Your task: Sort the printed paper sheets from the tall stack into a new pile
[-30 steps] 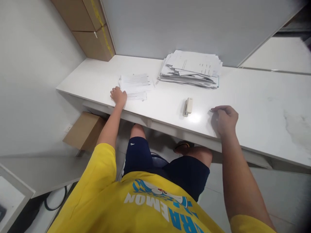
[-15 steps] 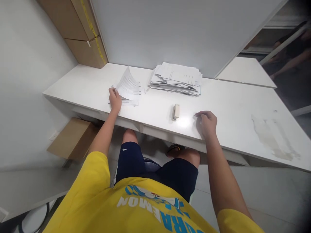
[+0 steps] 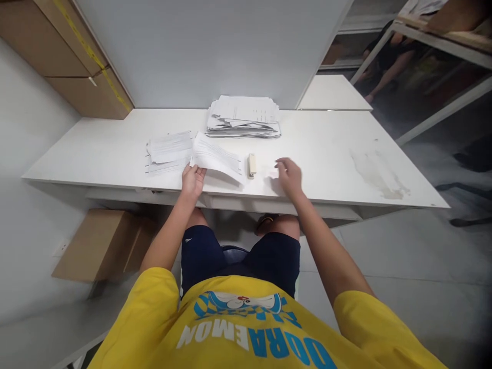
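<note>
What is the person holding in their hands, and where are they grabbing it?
The left hand holds a thin set of printed papers by its near left corner. The right hand holds nothing; it rests on the white desk beside the stapler.

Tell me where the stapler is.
The stapler lies on the white desk, between the left hand's sheets and the right hand.

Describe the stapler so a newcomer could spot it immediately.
On the white desk, look between the person's two hands, in front of the tall paper stack. The stapler lies just right of the sheets held by the left hand: small, cream, solid.
</note>
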Demonstrator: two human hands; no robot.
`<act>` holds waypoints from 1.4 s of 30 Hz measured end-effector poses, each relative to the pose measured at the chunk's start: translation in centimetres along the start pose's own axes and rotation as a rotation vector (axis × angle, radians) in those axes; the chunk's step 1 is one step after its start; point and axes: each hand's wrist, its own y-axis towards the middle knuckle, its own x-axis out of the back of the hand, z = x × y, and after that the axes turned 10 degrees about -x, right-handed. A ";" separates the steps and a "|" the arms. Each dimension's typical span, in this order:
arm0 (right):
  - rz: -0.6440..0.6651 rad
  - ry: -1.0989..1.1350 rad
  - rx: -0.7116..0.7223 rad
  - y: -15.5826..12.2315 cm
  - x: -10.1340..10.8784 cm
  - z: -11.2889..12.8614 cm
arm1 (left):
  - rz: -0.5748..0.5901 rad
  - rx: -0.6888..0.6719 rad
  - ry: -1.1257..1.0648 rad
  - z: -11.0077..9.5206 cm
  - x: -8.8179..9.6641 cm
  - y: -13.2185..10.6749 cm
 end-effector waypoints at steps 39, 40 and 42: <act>0.041 0.472 -0.147 -3.9 2.5 -0.7 | 0.649 -0.361 0.829 3.5 -1.6 -4.8; 0.020 0.467 -0.157 -4.0 2.4 -0.9 | 0.633 -0.345 0.794 3.7 -1.7 -5.0; -0.033 0.470 -0.157 -4.0 2.3 -1.2 | 0.587 -0.333 0.744 4.4 -1.9 -5.2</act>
